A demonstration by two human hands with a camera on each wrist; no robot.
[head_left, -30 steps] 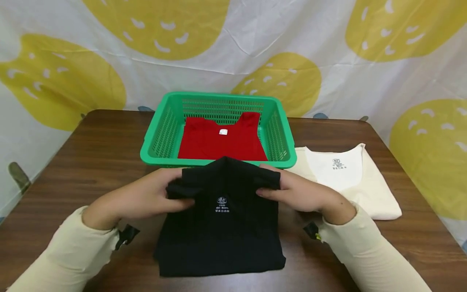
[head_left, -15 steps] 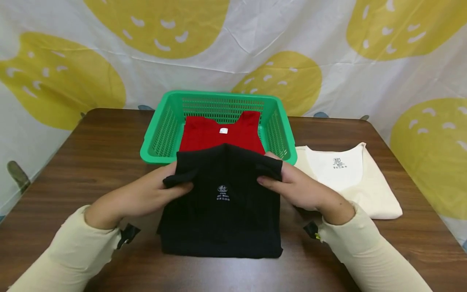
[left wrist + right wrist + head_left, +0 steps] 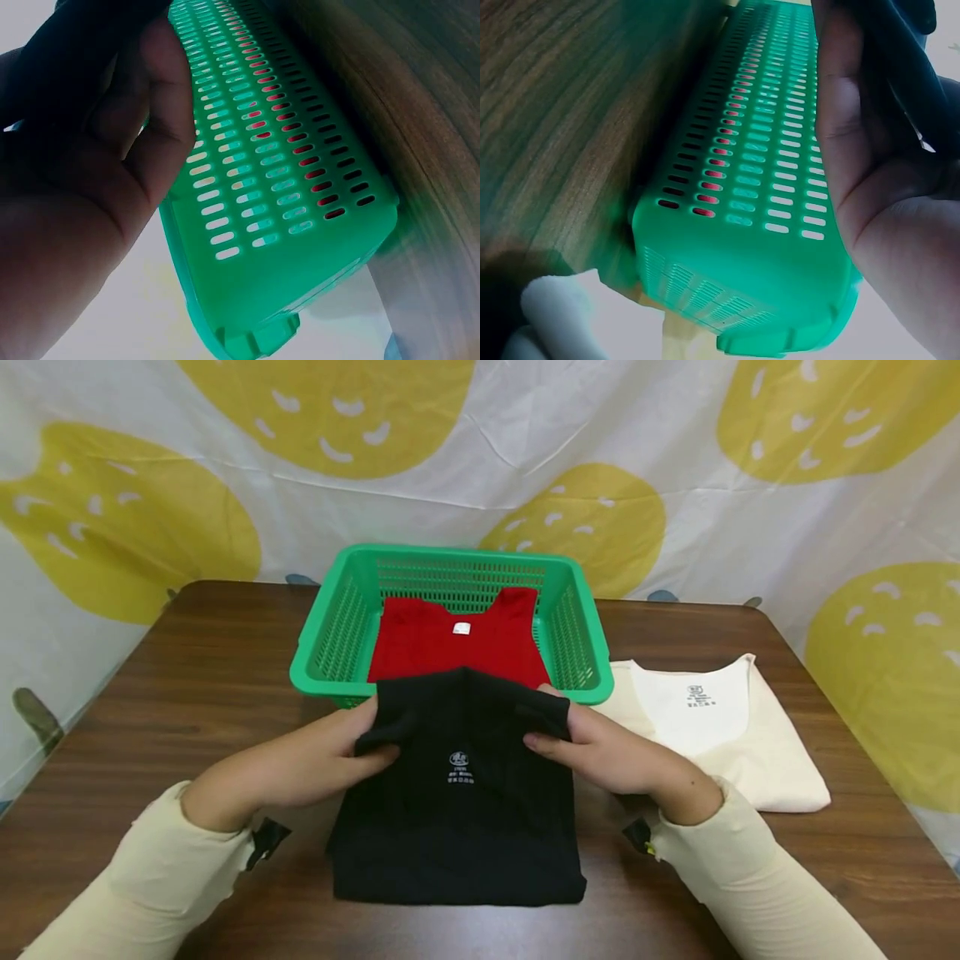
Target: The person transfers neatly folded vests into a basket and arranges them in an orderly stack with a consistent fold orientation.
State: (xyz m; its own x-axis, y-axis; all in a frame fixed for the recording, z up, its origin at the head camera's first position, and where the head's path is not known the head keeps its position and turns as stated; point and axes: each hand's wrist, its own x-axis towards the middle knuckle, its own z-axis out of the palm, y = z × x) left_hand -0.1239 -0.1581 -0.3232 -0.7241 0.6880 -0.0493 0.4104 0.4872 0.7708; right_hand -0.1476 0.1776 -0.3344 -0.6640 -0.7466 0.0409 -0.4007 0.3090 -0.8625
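A folded black shirt (image 3: 457,835) with a small white print inside its neck hangs between both hands, in front of the basket. My left hand (image 3: 318,764) grips its upper left corner, thumb on the near side and fingers behind the cloth. Over at the upper right corner, my right hand (image 3: 618,756) pinches it the same way. The shirt's top edge overlaps the front rim of a green plastic basket (image 3: 318,685) in the head view. Inside the basket lies a folded red shirt (image 3: 457,652) with a white label. Both wrist views show fingers beside the basket's slotted wall (image 3: 247,270).
To the right of the basket, a folded cream shirt (image 3: 780,760) lies on the brown wooden table (image 3: 187,693). Behind the table hangs a white cloth (image 3: 420,510) printed with yellow shapes. The basket stands near the table's far side.
Both hands have lifted the black shirt up toward the basket, then dipped it slightly. Its lower edge is higher in view than a second ago. Basket, red shirt and cream shirt stay put.
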